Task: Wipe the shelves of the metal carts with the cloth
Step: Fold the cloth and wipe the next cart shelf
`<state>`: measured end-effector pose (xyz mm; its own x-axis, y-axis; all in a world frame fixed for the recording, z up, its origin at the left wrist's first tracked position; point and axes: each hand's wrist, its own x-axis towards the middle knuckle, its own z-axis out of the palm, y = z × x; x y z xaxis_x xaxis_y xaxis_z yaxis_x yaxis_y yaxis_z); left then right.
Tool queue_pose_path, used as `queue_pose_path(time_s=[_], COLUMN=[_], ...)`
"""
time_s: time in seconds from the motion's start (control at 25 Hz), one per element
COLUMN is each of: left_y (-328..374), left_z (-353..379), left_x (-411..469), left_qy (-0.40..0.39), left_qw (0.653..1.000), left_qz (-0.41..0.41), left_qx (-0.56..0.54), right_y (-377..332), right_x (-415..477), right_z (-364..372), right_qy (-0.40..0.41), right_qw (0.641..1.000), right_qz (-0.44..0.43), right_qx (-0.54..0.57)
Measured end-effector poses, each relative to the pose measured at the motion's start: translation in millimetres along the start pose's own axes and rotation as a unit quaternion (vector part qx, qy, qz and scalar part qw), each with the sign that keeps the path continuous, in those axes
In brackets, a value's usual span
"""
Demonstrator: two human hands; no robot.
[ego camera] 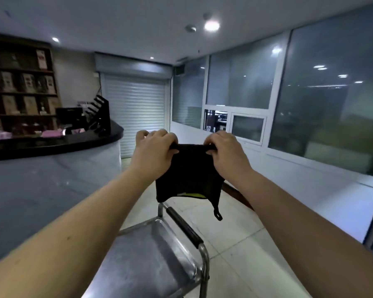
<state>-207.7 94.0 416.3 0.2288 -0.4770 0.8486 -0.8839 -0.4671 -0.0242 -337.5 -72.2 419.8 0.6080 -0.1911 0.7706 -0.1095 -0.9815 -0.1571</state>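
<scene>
A black cloth (188, 175) with a yellow patch near its lower edge and a small hanging loop hangs in the air in front of me. My left hand (154, 150) pinches its top left corner and my right hand (225, 151) pinches its top right corner, stretching the top edge between them. Below the cloth stands a metal cart (146, 261) with a shiny steel top shelf. The cart's handle bar (184, 227) has a black grip and runs along its right side. The cloth hangs above the cart's far end without touching it.
A curved reception counter (52, 164) with a black top stands close on the left. Behind it are dark shelves (19, 82) with boxes. A shut roller shutter (136, 112) is straight ahead. Glass partition walls (289, 100) line the right side above pale floor tiles (256, 244).
</scene>
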Motion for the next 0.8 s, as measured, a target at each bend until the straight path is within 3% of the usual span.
queue_pose_path(time_s=[0.16, 0.4, 0.8], left_y=[44, 128, 157], left_z=[33, 149, 371], left_x=[68, 161, 225], left_qy=[0.037, 0.068, 0.019], left_qw=[0.999, 0.996, 0.994], left_qz=[0.023, 0.049, 0.093], left_qx=[0.001, 0.009, 0.055], right_y=[70, 219, 424], right_x=[36, 61, 104], right_z=[-41, -69, 25], right_qy=[0.016, 0.053, -0.001], right_qw=[0.999, 0.992, 0.998], right_qz=[-0.032, -0.035, 0.018], right_qx=[-0.042, -0.105, -0.065])
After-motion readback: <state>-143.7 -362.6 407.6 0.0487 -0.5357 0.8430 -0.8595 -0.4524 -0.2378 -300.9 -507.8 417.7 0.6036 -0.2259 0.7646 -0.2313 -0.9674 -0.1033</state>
